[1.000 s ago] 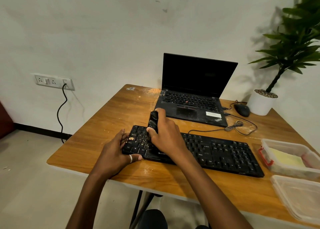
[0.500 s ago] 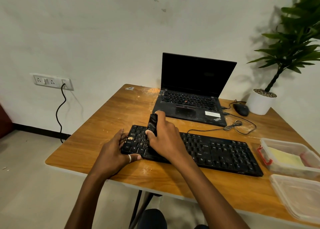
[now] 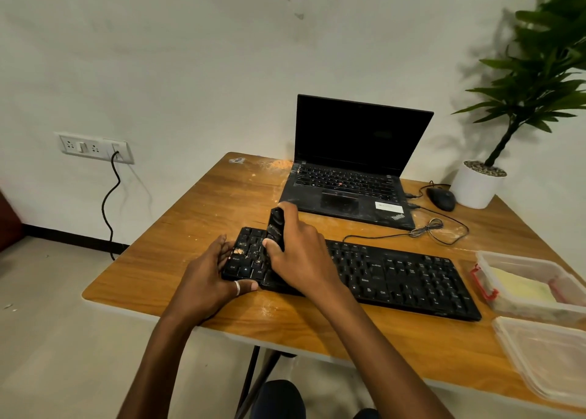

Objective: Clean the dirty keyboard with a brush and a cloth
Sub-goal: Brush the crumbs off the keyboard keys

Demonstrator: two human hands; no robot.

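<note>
Over the keyboard's [image 3: 396,276] crumbs [image 3: 238,251] my right hand [image 3: 301,260] grips the brush [image 3: 276,228], my flat left hand [image 3: 206,279] bracing against sliding.

Soft, even indoor light filled the scene, bright enough to read the white legends on the black full-size keyboard [image 3: 396,279]. The leafy green potted plant [image 3: 539,79] threw a broad grey shadow leftward onto the white plastered wall [image 3: 190,53]. The black power cable [image 3: 102,209] hanging below the socket laid a thin, faint shadow to its right. Focus was crisp at the centre, while the clear plastic lid [image 3: 545,355] at the lower right looked hazy. The wide lens bowed the edges of the orange-brown wooden tabletop [image 3: 196,222] and stretched whatever sat near the frame's sides.
</note>
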